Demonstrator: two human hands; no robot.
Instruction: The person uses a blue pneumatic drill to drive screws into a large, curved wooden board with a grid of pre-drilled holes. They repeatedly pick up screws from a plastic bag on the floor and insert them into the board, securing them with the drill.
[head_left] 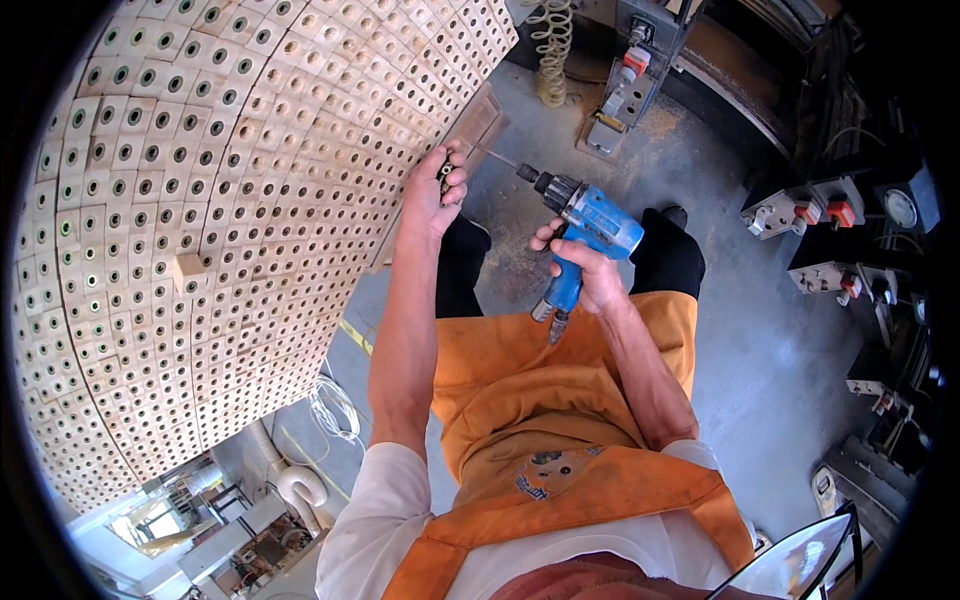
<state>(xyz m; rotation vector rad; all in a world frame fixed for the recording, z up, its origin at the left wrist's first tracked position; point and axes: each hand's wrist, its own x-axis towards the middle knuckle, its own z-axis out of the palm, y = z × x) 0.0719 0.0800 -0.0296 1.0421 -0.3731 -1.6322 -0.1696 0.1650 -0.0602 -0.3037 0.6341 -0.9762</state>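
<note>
Nearest, the right hand [585, 270] is wrapped shut around the pistol grip of a blue drill [590, 225], held in the air above the grey floor [720, 300] just off the right edge of the worktop [470, 130]. An air fitting [552, 320] hangs from the butt of the grip, so it looks air-driven, and a thin bit [497, 158] points up and left toward the left hand. By its look the drill is a dense, rigid thing with most of its weight in the metal nose; the grip is the sound place to hold it, and the trailing hose would likely tug at the wrist. The left hand [435, 190] is at the right edge of the worktop, its fingers [453, 178] curled closed on a small dark piece [444, 172] that I cannot make out. Beyond it the worktop carries a wide spread of wood blocks [250, 160], pale squares each with a round hole, packed edge to edge; one plain block [190, 266] lies loose on top. They look light, stiff and dry, not slippery, best pinched by their sides. At the far right corner lies a flat brown board [480, 118].
</note>
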